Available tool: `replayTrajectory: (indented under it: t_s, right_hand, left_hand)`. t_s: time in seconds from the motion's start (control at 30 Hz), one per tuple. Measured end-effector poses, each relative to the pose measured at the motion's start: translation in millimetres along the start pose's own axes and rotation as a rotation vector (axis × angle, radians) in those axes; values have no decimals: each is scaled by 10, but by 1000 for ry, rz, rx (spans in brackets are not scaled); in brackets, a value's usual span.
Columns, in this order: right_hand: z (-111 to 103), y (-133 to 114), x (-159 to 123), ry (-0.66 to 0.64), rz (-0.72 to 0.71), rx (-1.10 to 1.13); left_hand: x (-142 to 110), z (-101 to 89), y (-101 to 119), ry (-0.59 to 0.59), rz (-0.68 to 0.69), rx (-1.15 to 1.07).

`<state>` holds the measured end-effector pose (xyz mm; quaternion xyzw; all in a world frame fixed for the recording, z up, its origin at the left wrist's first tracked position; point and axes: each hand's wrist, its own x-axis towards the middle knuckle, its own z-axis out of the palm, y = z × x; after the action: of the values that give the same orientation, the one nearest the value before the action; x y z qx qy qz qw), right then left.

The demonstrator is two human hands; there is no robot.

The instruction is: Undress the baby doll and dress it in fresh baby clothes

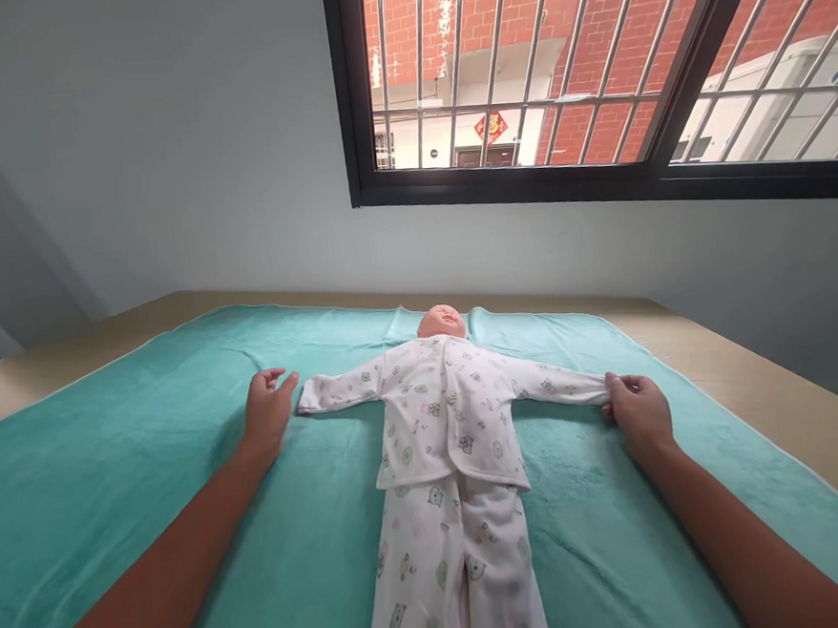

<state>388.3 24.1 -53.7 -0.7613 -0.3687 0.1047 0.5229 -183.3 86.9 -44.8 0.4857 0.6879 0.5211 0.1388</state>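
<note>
A baby doll [441, 322] lies on its back, head toward the wall. It wears a white printed baby shirt [416, 419] with a front opening and matching trousers [423, 572]. Both sleeves are stretched out sideways. My right hand [639, 413] pinches the cuff of the sleeve on the right. Just off the end of the left sleeve, my left hand [269, 411] is held with thumb and fingers apart, holding nothing. Whether the doll's hands are inside the cuffs cannot be seen. The trouser legs run out of view at the bottom.
A turquoise blanket [148, 448] with a few creases is spread under the doll, over a light wooden table [775, 385]. Behind stands a grey-white wall [237, 174]. A dark-framed window [525, 184] with metal bars is set in it at the upper right.
</note>
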Motion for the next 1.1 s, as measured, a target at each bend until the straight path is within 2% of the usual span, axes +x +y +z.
replayTrajectory:
  t_s: [0.07,0.13,0.2,0.27,0.37,0.47,0.57,0.67,0.73,0.8,0.87,0.97,1.03,1.1]
  right_hand:
    - [1,-29,-21,73,-40,-27]
    - [4,-78,-60,145,-112,-63]
    - [23,-142,-119,164,-261,-104]
    - [68,-207,-189,91,-466,-145]
    - [175,-257,-269,-190,-661,-256]
    - [256,-208,-284,-450,-669,-451]
    - [241,-115,-261,-497,-612,-553]
    - [173,-163,-279,-427,-588,-533]
    - [178,-358,-348,-343,-595,-443]
    - [279,-685,-467,-309,-585,-306]
    - [484,-1083,-613,-376,-546,-194]
    - [890,-1622,-791,-428,-569,-192]
    - [1120,-1851,-841,-445,-570,-227]
    - [1260,-1969,-840,-461,-558,-272]
  left_hand:
    - [-86,32,96,-16,110,15]
    - [-205,87,200,-77,290,53]
    - [-330,153,290,-191,493,143]
    - [-425,213,343,-347,627,259]
    - [-473,260,334,-545,626,389]
    - [-441,235,250,-589,531,429]
    - [-401,155,176,-537,401,393]
    - [-374,82,231,-449,345,349]
    - [-364,96,394,-401,350,308]
    - [-368,205,658,-374,374,240]
    - [-392,415,983,-398,406,148]
    - [-446,823,1431,-515,417,4]
    - [-468,1045,1624,-558,403,-66]
    - [-466,1164,1718,-597,390,-121]
